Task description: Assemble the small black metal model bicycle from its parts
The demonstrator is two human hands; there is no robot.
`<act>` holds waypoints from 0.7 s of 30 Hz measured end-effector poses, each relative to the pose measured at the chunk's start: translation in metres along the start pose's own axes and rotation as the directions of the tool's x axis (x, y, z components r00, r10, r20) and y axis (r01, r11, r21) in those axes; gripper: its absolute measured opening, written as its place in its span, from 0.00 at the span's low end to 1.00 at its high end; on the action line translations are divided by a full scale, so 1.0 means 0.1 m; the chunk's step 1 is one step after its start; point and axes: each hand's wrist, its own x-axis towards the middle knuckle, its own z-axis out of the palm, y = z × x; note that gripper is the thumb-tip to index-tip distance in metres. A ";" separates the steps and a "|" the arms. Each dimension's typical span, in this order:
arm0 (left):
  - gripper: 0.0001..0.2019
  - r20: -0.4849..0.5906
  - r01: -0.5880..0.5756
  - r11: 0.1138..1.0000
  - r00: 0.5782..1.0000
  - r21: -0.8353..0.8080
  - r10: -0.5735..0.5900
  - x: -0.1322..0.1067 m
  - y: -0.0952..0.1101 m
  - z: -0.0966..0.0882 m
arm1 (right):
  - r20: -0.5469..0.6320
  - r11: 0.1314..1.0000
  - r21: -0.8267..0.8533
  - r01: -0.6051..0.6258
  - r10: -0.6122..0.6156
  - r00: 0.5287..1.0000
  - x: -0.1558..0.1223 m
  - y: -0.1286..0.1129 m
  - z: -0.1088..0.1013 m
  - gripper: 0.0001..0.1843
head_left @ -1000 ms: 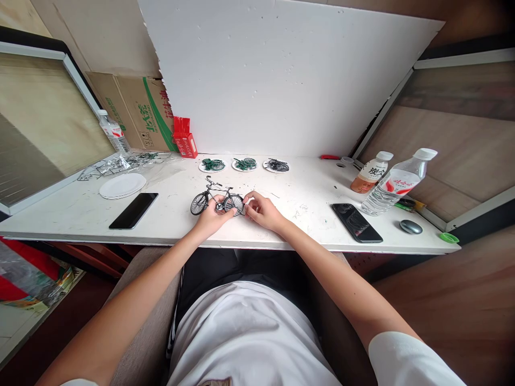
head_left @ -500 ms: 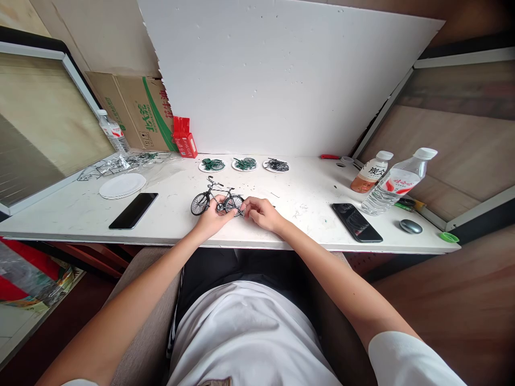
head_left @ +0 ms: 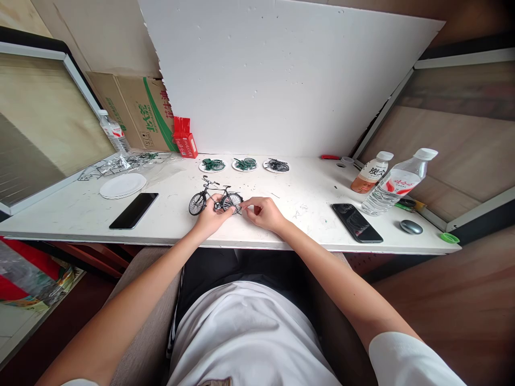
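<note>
A small black model bicycle (head_left: 206, 198) stands just above the front part of the desk, its handlebar to the left and its rear wheel to the right. My left hand (head_left: 212, 219) is closed around its lower middle, near the pedals and the rear wheel. Right beside the rear wheel, my right hand (head_left: 263, 213) is closed in a pinch, thumb and forefinger at the wheel's lower right edge. A thin bit shows by those fingertips, too small to name. Behind the bicycle are three small white plates (head_left: 201, 168) bearing green and black model parts.
On the left lie a black phone (head_left: 133, 210), stacked white discs (head_left: 123, 185) and dark part frames (head_left: 116, 165). A red box (head_left: 185, 140) stands behind. To the right are another phone (head_left: 357, 222), two bottles (head_left: 370, 172), a mouse (head_left: 411, 227) and a green cap (head_left: 449, 237).
The bicycle and my left hand have shifted slightly left. My right hand stays at the rear wheel, its fingertips a little farther from the wheel's centre.
</note>
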 end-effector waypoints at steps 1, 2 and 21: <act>0.30 0.000 0.001 1.000 1.000 0.004 -0.001 0.00 0.00 0.00 | -0.001 1.000 -0.007 0.013 -0.013 1.000 0.00 0.00 0.00 0.12; 0.31 0.000 0.003 1.000 1.000 0.008 -0.003 0.00 0.01 0.00 | 0.000 1.000 -0.011 0.028 -0.028 1.000 0.00 0.00 0.00 0.12; 0.28 0.035 0.007 0.999 0.999 0.037 -0.008 -0.03 0.06 0.00 | 0.010 0.990 -0.035 0.140 -0.139 0.990 0.02 0.02 -0.03 0.09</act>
